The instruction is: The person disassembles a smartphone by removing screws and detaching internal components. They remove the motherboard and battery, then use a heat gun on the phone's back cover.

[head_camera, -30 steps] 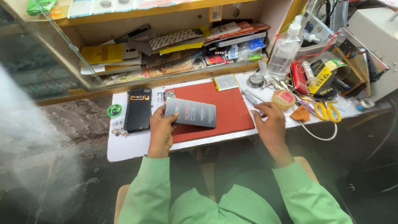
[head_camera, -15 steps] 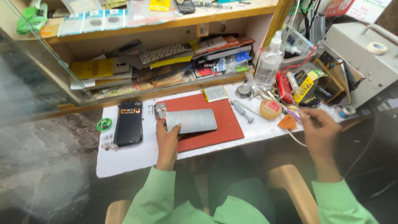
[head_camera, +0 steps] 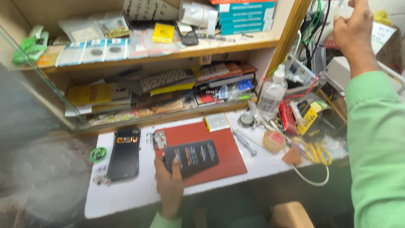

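Phone panel [head_camera: 192,157] under left fingers [head_camera: 175,164]

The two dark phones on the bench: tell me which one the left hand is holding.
The left hand holds the phone lying on the red mat. The other phone lies untouched on the white surface, left of the mat.

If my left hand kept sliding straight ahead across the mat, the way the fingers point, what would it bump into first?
The left hand already grips the dark phone panel on the red mat. Pushed straight on, it would probably first meet the small circuit part at the mat's left edge, though depth is hard to judge.
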